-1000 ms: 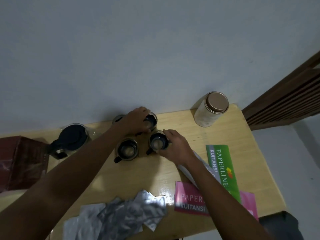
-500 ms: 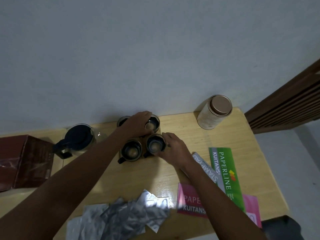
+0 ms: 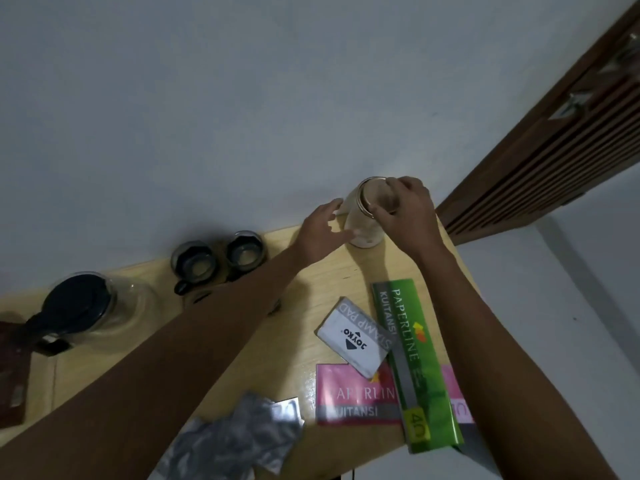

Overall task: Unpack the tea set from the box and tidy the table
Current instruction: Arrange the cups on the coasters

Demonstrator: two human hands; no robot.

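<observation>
- The right hand (image 3: 408, 216) has its grip curled over the lid end of the jar (image 3: 363, 223), fingers and thumb clamped round the rim.
- The left hand (image 3: 320, 230) reaches toward the jar's side with fingers spread and straight; its grip is apart, fingertips at or just short of the glass, contact unclear.
- The jar stands at the far corner of the wooden surface (image 3: 332, 271), close to the pale wall (image 3: 242, 98).
- Left of the jar, along the wall edge, two dark cups (image 3: 194, 265) (image 3: 244, 252) of the tea set sit side by side; any others are hidden by the left forearm.
- Further left of the jar stands the glass teapot (image 3: 79, 306) with its black lid, and beyond it the dark red box (image 3: 12, 375) at the picture's edge.
- Nearer than the jar lie a white stamp pad box (image 3: 353, 337), a green receipt book (image 3: 415, 358) and a pink receipt book (image 3: 353, 396).
- Crumpled silver wrappers (image 3: 239, 438) lie at the near edge.
- Right of the jar, a slatted brown wooden panel (image 3: 554, 140) meets the wall.
</observation>
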